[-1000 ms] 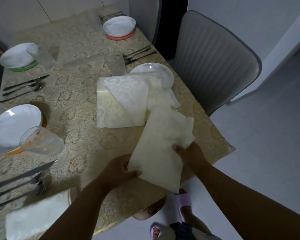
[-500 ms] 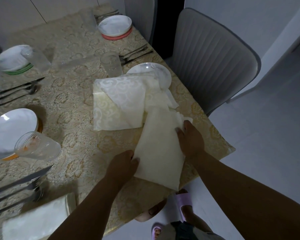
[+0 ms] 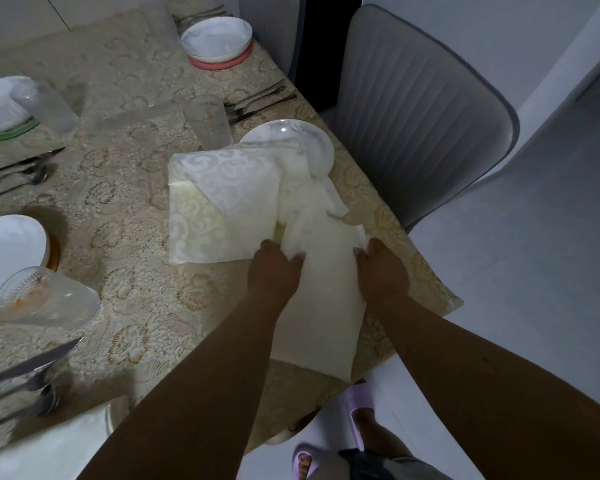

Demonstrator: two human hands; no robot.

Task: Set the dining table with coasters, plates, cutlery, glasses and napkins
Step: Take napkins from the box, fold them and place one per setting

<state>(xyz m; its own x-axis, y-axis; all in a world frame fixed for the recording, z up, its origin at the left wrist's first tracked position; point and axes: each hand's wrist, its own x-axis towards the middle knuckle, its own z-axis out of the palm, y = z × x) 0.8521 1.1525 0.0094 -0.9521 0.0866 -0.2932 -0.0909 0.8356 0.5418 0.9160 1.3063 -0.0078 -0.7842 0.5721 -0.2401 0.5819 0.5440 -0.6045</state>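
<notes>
A long cream napkin [image 3: 326, 299] lies over the table's near right corner, its lower end hanging off the edge. My left hand [image 3: 274, 268] pinches its left side and my right hand [image 3: 381, 268] pinches its right side, both at its upper part. Beyond them lies a pile of patterned cream napkins [image 3: 222, 202], partly covering a white plate [image 3: 312, 140]. A ribbed glass [image 3: 207, 123] stands behind the pile, with cutlery [image 3: 257, 102] further back.
Other settings have white plates on a red coaster [image 3: 222, 62], a green coaster [image 3: 11, 131] and an orange coaster [image 3: 54, 251], each with glasses and cutlery. A folded napkin [image 3: 49, 448] lies at the bottom left. A grey chair [image 3: 423, 109] stands close on the right.
Both hands slid up the long napkin, away from me, from its lower half to its upper part. The napkin now lies narrower and flatter over the table corner.
</notes>
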